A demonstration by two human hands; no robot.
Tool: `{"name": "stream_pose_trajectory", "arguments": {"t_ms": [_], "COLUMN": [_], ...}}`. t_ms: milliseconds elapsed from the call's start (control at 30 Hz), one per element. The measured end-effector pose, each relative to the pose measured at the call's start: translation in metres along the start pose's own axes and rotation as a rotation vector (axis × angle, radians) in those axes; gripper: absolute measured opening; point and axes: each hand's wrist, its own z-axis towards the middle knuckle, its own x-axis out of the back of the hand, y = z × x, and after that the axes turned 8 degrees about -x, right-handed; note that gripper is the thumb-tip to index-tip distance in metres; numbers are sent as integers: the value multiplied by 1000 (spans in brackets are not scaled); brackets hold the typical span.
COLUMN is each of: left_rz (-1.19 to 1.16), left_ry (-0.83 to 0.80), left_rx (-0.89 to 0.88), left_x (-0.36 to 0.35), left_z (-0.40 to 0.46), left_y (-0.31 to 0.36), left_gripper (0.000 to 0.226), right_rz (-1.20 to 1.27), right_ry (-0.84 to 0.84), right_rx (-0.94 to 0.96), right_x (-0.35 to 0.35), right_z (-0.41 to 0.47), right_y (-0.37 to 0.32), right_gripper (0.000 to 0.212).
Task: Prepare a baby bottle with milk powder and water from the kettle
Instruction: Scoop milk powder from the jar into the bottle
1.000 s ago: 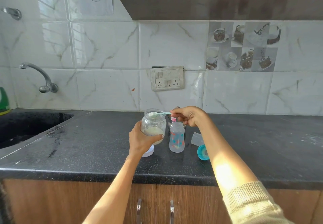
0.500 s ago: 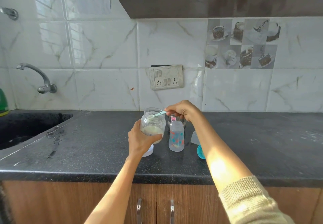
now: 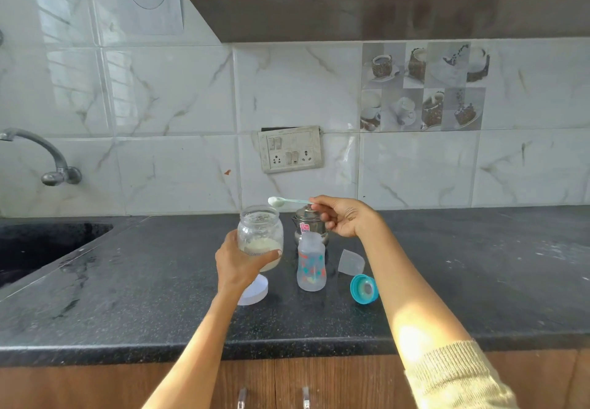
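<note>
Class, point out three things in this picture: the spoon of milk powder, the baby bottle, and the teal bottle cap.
spoon (image 3: 277, 201), head view, on its powder-filled bowl.
baby bottle (image 3: 311, 268), head view, on the printed middle of its body.
teal bottle cap (image 3: 364, 288), head view, on its open inner face.

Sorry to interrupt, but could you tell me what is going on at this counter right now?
A person is making up a baby bottle. The left hand holds an open glass jar of milk powder, and the right hand holds a small spoon heaped with powder above it. The open baby bottle stands on the counter, with a steel kettle behind it and the teal nipple ring lying beside it.
</note>
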Motion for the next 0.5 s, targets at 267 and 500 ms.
{"name": "stream_pose_trajectory", "arguments": {"t_ms": [267,500], "left_rz": [43,85], "left_ry": [33,-10], "left_rx": [150,213], "left_x": [-4,-18], "left_z": [52,68], "left_y": [-32,-55], "left_gripper": [80,80], "right_rz": [27,33], "right_ry": [102,127], "right_rx": [20,2], "right_x": [55,78], "right_z": [4,11], "right_y": [6,29], "right_gripper": [6,4]}}
